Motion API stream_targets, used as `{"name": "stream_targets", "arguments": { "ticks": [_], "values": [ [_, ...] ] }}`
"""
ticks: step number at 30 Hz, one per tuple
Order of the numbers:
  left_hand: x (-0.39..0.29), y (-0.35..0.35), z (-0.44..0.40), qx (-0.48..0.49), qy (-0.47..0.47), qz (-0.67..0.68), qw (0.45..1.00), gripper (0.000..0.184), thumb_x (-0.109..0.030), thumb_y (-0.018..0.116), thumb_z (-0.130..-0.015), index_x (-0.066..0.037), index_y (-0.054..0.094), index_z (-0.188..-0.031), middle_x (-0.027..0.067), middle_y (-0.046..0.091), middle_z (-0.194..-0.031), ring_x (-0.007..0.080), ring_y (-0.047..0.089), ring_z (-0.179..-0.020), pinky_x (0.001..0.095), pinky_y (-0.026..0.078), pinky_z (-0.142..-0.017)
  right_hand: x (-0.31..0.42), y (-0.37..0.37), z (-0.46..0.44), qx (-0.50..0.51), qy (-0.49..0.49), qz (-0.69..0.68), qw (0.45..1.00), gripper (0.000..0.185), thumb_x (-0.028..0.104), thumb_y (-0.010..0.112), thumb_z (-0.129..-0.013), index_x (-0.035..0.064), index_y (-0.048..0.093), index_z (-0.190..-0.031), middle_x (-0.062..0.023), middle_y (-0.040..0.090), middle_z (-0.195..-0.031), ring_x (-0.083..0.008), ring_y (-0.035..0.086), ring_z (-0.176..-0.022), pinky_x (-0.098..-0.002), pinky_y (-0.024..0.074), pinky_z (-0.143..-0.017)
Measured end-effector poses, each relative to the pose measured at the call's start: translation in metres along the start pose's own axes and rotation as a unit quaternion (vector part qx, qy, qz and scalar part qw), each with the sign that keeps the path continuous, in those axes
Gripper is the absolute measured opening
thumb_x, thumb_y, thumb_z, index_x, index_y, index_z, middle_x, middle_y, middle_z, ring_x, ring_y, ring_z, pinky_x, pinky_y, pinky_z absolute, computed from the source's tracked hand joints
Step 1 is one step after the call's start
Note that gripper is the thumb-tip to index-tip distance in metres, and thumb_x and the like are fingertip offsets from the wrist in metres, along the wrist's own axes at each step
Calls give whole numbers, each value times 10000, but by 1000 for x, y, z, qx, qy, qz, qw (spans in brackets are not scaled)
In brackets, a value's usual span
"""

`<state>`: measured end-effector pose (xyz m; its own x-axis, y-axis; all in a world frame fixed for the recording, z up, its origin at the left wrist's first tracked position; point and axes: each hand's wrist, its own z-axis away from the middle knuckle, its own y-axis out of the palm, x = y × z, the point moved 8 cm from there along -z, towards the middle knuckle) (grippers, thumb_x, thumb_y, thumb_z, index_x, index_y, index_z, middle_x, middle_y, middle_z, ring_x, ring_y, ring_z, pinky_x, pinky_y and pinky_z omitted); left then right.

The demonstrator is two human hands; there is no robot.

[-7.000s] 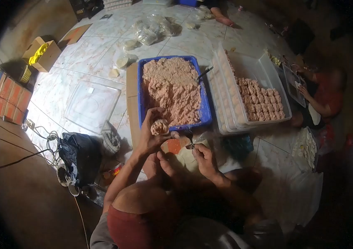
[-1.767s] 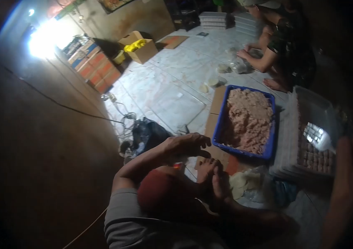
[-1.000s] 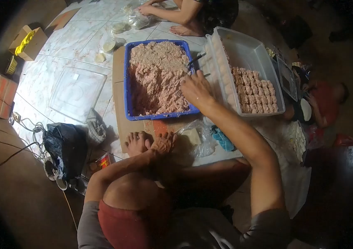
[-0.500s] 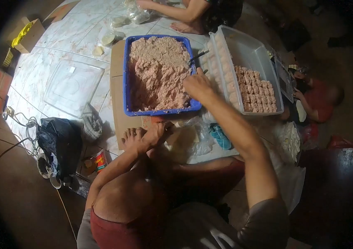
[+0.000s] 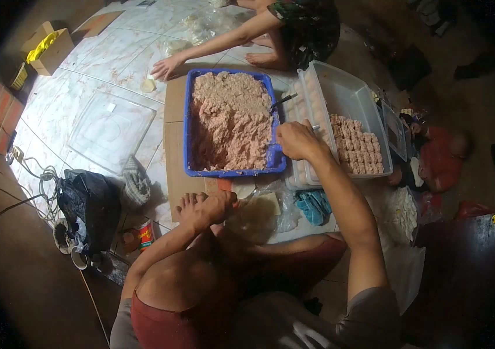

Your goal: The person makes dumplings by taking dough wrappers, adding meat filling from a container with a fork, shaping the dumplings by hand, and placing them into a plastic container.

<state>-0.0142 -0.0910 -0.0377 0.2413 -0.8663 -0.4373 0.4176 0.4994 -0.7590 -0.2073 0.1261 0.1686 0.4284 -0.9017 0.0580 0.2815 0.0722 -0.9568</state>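
Note:
My right hand (image 5: 298, 140) is closed round a thin utensil, whose pale handle end (image 5: 316, 127) sticks out past the knuckles. It is over the right rim of the blue tub (image 5: 188, 139). Coarse pink minced filling (image 5: 230, 119) heaps up in this tub, lower toward the near left. My left hand (image 5: 217, 207) is beside a bare foot (image 5: 190, 202), below the tub, with its fingers curled; what they hold, if anything, is hidden. Pale round wrappers (image 5: 264, 208) lie in a plastic bag right of it.
Stacked clear trays (image 5: 349, 75) at the right hold rows of filled pieces (image 5: 358, 145). A black handle (image 5: 284, 101) leans on the tub. A co-worker's hand (image 5: 168, 66) touches the floor behind. Left are a clear lid (image 5: 111, 125) and black bag (image 5: 87, 200); another person (image 5: 442, 157) sits far right.
My right hand has moved from over the filling to the tub's right edge, still round the utensil. My left hand's fingers have curled. The co-worker's arm has reached left across the floor.

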Motion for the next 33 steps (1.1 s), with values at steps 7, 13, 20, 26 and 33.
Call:
{"name": "stream_targets", "arguments": {
  "ticks": [7, 13, 20, 26, 33],
  "values": [
    [-98, -54, 10, 227, 157, 617, 737, 213, -73, 697, -941, -25, 636, -1139, 63, 698, -1032, 152, 693, -873, 327, 592, -731, -8, -15, 23, -135, -14, -182, 974, 186, 145, 574, -925, -24, 647, -952, -271, 678, -952, -456, 651, -947, -491, 515, -781],
    [-81, -94, -18, 158, 152, 786, 578, 122, -136, 635, -989, -56, 622, -1081, 106, 707, -1061, 223, 710, -935, 349, 601, -811, 11, -3, 74, -211, -1, -353, 912, 173, 140, 576, -967, -17, 595, -1038, -219, 661, -953, -393, 658, -904, -436, 508, -786],
    [-95, -122, -21, 173, 69, 864, 468, 802, -702, 549, -904, -28, 515, -1338, 209, 564, -1384, 341, 581, -1238, 516, 466, -1055, 41, 16, 104, -369, -38, -393, 841, 121, 92, 565, -973, -1, 594, -1046, -183, 639, -965, -365, 636, -907, -421, 504, -796],
    [-125, -158, 6, 159, 174, 907, 349, 871, -692, 532, -919, 21, 461, -1415, 239, 505, -1447, 378, 519, -1309, 535, 351, -1160, 80, 75, 91, -465, -106, -321, 818, 89, -8, 586, -935, -20, 639, -1006, -177, 620, -958, -348, 629, -918, -408, 505, -791],
    [-109, -134, -4, 139, 108, 922, 346, 908, -661, 549, -932, 66, 408, -1457, 255, 525, -1424, 367, 549, -1290, 508, 418, -1124, 94, 98, 96, -482, -151, -286, 814, 382, -106, 600, -860, -25, 646, -1231, -154, 599, -1019, -345, 635, -910, -419, 529, -810]
  ]
}}
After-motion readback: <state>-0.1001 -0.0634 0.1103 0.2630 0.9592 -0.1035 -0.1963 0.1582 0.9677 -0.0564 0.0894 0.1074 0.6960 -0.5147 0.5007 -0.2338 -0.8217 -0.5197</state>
